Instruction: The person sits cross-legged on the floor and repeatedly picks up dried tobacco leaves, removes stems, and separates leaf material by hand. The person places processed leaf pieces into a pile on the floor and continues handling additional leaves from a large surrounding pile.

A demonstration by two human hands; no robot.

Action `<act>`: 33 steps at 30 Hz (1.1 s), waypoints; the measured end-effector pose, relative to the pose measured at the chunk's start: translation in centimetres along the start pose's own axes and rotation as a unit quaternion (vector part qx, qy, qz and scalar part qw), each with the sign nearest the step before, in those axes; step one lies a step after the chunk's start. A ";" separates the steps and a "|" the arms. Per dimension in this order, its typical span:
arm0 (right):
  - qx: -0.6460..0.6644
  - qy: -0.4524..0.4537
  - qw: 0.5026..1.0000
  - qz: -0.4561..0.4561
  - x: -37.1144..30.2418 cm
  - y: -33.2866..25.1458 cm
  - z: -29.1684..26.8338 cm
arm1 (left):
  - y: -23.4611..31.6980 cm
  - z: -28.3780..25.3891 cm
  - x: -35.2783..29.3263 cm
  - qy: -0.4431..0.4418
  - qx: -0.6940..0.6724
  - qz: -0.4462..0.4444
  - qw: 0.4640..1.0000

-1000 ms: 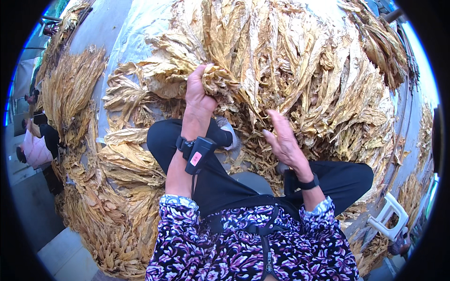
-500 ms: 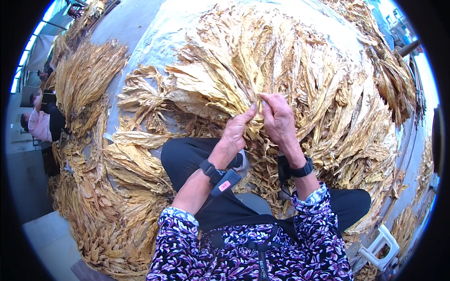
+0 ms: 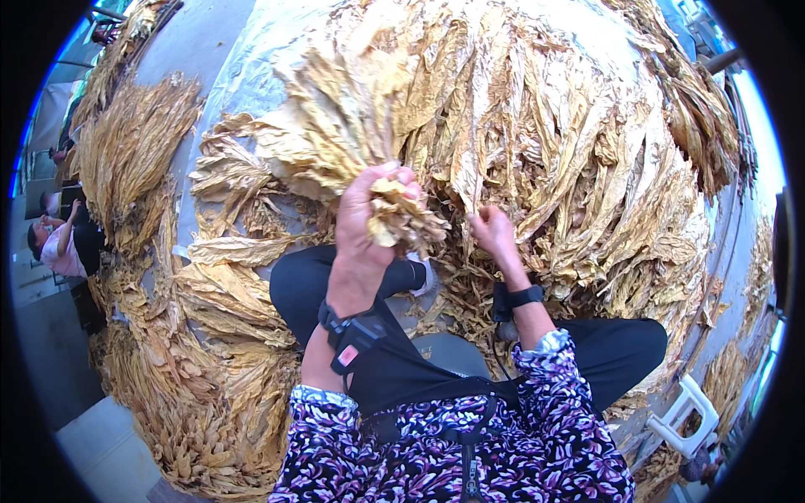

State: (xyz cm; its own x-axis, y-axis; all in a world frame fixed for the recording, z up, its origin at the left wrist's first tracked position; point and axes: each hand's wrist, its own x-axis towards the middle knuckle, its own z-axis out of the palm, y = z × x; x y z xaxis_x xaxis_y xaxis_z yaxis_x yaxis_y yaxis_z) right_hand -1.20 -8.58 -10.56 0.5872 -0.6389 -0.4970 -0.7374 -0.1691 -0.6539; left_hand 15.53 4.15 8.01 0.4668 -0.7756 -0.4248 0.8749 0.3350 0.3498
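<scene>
Nearest, patterned top and lap: a purple, black and white top (image 3: 402,474) filled the lower edge, with dark trousers (image 3: 608,348) bent out to both sides and a grey round seat (image 3: 453,352) between the legs.
Wrists: the left one carried a black device (image 3: 356,342), the right one a dark band (image 3: 527,295).
Left hand: the left hand (image 3: 359,225) was clamped around a bundle of dried leaves.
Right hand: the right hand (image 3: 496,236) had its fingers curled in at the lower end of a long pale leaf (image 3: 472,168); I could not tell whether they pinched it.
Bundle: the bundle (image 3: 340,126) ran through the left fist, its crumpled ends jutting out just to the right, its blades fanning upward, beyond the knuckles.
Main pile: a broad pile of yellow-brown leaves (image 3: 604,159) spread ahead and to the right of both hands.
Left side: more heaps (image 3: 138,151) lay there, beside a pale plastic sheet (image 3: 260,63).
Farther out: a white stool (image 3: 689,417) showed at lower right, and a person in pink (image 3: 60,251) at far left.
</scene>
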 end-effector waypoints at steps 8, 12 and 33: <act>-0.015 0.080 0.995 -0.056 1.1 1.7 3.9 | 2.6 1.1 -2.0 -0.004 0.022 0.054 0.998; 0.263 0.065 0.959 -0.087 -1.1 0.3 -1.3 | 4.4 1.2 -3.0 -0.043 0.002 0.080 0.996; 0.337 -0.070 0.939 0.002 14.1 -10.9 9.7 | 6.4 2.9 -5.1 0.066 0.016 0.091 0.994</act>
State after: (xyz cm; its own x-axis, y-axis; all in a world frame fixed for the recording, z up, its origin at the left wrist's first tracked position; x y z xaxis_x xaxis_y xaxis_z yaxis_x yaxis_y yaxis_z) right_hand 18.38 -8.51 -15.95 0.6577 -0.5256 -0.5395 -0.3887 0.3767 -0.8408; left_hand 18.39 8.74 14.85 0.6323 -0.6264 -0.4559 0.7702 0.4446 0.4574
